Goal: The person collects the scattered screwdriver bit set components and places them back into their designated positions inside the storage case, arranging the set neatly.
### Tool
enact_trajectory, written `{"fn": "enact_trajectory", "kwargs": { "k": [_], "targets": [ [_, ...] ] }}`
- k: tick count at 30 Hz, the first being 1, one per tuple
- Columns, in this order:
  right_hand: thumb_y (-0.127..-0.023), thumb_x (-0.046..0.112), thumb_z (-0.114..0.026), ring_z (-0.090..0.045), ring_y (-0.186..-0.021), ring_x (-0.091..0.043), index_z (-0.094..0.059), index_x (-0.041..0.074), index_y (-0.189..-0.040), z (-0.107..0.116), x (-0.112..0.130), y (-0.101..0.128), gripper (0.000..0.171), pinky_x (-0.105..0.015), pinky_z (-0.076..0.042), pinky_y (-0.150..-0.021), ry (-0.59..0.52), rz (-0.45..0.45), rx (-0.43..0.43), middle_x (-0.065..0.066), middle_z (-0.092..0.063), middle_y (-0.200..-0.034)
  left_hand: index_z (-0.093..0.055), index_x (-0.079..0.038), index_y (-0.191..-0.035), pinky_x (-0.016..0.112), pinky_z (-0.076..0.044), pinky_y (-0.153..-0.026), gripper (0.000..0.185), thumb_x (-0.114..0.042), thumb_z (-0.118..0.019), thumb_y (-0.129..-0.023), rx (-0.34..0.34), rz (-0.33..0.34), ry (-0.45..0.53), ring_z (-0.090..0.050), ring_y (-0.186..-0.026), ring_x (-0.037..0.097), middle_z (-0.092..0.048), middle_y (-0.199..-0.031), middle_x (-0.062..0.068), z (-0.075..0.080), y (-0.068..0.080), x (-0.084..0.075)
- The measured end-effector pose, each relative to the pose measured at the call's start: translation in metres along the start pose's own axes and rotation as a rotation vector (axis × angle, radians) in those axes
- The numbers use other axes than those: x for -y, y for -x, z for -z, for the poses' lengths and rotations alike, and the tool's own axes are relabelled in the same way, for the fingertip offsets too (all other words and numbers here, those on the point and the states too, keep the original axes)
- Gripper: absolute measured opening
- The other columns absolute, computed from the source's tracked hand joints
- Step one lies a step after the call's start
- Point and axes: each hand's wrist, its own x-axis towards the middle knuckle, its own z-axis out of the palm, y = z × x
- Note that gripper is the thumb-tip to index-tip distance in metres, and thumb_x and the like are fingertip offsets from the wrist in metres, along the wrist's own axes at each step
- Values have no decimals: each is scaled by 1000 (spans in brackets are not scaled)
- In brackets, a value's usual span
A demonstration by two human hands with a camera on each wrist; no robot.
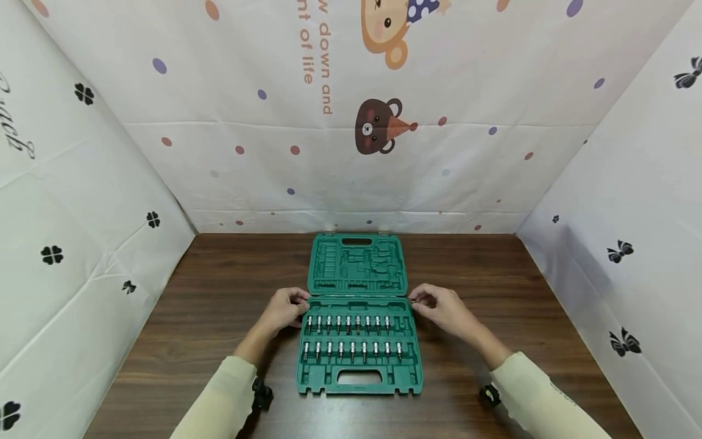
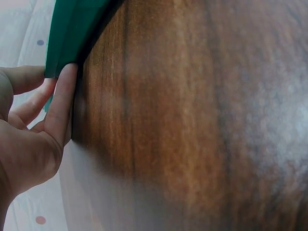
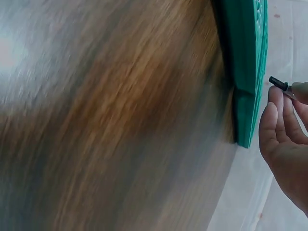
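A green plastic tool case point(image 1: 359, 378) lies open on the table, its lid folded back toward the wall. Several silver bit sockets point(image 1: 353, 349) stand in two rows in its lower half. My left hand point(image 1: 282, 310) pinches the case's left edge near the hinge, thumb and fingers on either side of the green rim point(image 2: 65, 48). At the right edge, near the hinge, my right hand point(image 1: 441, 308) holds one bit socket point(image 3: 280, 83) between thumb and fingers. Its dark tip points out past the fingertips; the thumb covers much of its silver base.
The brown wood-grain table point(image 1: 236, 268) runs back to a white printed sheet point(image 1: 329, 177). Similar sheets hang on the left and right. The raised lid point(image 1: 356, 268) has moulded recesses and a handle slot. A dark strap device point(image 1: 262, 395) sits at the left wrist.
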Motion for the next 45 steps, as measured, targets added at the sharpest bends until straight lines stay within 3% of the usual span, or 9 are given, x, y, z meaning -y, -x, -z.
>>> {"fn": "enact_trajectory", "kwargs": {
  "k": [16, 29, 37, 45],
  "targets": [
    [-97, 9, -72, -69, -90, -13, -71, 8, -108, -12, 10, 0, 11, -25, -60, -76, -96, 44, 136, -2, -74, -99, -68, 0, -119, 40, -63, -65, 19, -2, -60, -102, 12, -17, -2, -64, -87, 23, -62, -105, 16, 2, -1, 2],
    [-94, 9, -76, -66, -88, -7, -71, 11, -103, -21, 18, -4, 10, -22, -58, -75, 62, 105, 172, 5, -71, -95, -68, 0, -119, 41, -63, -66, 19, -3, -60, -102, 16, -12, 0, -64, -89, 24, -62, -107, 17, 3, 0, 0],
    [-91, 9, -79, -62, -83, -5, -71, 15, -96, -29, 20, -7, 11, -23, -56, -70, 192, 148, 126, 5, -66, -93, -68, 0, -120, 40, -63, -66, 19, -3, -60, -102, 13, -9, -2, -64, -91, 24, -62, -108, 17, 2, -1, 2],
    [-90, 9, -80, -61, -86, -9, -72, 18, -94, -33, 17, -7, 13, -23, -55, -72, 216, 113, 91, 6, -63, -95, -68, 0, -118, 40, -62, -65, 18, -2, -61, -101, 6, -11, -10, -64, -89, 24, -62, -106, 16, 1, -2, 2]
  ]
}}
